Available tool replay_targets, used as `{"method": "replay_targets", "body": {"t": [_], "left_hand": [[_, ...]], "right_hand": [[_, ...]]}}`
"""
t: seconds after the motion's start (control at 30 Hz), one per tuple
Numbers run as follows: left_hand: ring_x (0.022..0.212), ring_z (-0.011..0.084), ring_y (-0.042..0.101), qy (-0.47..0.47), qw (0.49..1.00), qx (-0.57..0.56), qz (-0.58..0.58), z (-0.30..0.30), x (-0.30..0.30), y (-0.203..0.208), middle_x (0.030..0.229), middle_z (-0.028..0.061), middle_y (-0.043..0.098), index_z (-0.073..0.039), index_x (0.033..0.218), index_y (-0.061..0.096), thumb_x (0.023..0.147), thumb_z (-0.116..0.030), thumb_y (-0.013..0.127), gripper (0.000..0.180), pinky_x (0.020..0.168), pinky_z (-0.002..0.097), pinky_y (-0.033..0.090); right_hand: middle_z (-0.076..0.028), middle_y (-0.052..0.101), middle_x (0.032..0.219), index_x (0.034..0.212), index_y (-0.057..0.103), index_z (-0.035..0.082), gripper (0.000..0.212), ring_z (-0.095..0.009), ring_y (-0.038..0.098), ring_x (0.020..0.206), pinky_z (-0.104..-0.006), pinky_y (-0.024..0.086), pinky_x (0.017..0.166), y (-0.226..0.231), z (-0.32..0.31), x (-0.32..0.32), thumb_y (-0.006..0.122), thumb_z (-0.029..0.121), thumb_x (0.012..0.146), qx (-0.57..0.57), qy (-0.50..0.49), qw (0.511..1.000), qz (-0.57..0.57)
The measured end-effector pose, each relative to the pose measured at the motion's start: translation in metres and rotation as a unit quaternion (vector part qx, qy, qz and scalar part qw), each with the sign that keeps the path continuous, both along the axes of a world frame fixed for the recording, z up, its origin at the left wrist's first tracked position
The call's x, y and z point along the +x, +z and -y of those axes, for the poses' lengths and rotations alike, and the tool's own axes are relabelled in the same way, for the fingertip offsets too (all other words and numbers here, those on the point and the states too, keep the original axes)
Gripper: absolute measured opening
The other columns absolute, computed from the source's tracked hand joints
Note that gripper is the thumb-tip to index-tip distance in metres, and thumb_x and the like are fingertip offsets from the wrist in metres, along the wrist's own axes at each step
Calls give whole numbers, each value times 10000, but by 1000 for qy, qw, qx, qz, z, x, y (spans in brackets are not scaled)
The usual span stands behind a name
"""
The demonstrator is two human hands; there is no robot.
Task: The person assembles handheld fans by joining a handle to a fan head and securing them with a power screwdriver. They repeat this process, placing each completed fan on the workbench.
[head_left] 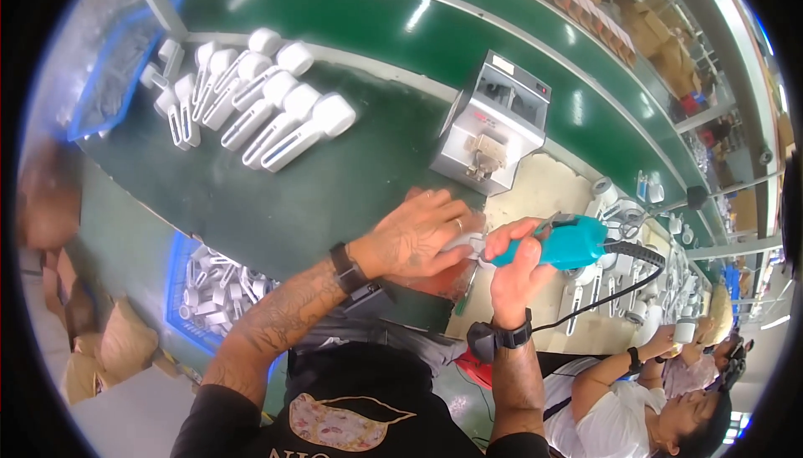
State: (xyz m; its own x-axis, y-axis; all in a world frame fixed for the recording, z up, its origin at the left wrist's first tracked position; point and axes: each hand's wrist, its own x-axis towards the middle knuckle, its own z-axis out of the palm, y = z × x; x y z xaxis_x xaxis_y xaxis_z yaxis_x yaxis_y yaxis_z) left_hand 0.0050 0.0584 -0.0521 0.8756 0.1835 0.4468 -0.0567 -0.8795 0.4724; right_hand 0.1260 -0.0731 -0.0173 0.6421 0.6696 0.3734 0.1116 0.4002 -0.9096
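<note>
My right hand [520, 267] is wrapped round a teal corded power tool [569, 240], which looks like an electric screwdriver. Its black cable bends back past my wrist. The tool's tip points left, at a small white plastic piece [465, 246]. Over that piece my left hand [421, 234] is closed, fingers curled and a ring showing, low above the table's front part. Much of the white piece is hidden by my fingers, so its full shape does not show. A reddish translucent sheet [443, 281] lies beneath my left hand.
White long-handled plastic housings [288, 127] lie in a group at the back left. A grey boxy machine [493, 123] stands beyond my hands. Blue crates [113, 81] [180, 291] sit at left and below. More white parts [619, 282] and a co-worker [627, 399] are at right.
</note>
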Motion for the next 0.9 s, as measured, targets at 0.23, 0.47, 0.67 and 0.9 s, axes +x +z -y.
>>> {"method": "replay_targets", "body": {"t": [0.23,0.47,0.67,0.9], "left_hand": [[1022,286,546,-11,1000,-25,-11,2,1,9,1189,61,605,-71,1193,649,892,-298,669,378,915,416,452],[1089,266,588,-29,994,74,81,7,-9,6,1161,81,651,-95,1219,669,888,-300,703,391,947,404,473],[979,271,678,86,993,52,55,6,-61,13,1056,60,704,-146,1125,686,852,-237,786,305,850,413,547],[1187,403,543,430,896,107,-24,-53,-133,-7,1264,195,589,-52,1325,582,902,-51,674,433,1035,467,425]], "right_hand": [[-67,516,711,994,485,33,384,-177,527,615,-331,470,597,1,3,-1,610,394,1025,1,-6,1000,-17],[-65,571,730,1100,539,18,435,-179,573,636,-314,466,595,14,12,-7,624,436,1012,-55,6,998,-7],[-32,481,627,1057,522,63,626,-159,481,535,-280,413,484,47,67,-8,518,683,971,94,-91,989,-70],[-100,566,696,1103,509,-32,706,-211,565,595,-335,472,555,3,95,-9,633,640,930,4,-103,994,-34]]}}
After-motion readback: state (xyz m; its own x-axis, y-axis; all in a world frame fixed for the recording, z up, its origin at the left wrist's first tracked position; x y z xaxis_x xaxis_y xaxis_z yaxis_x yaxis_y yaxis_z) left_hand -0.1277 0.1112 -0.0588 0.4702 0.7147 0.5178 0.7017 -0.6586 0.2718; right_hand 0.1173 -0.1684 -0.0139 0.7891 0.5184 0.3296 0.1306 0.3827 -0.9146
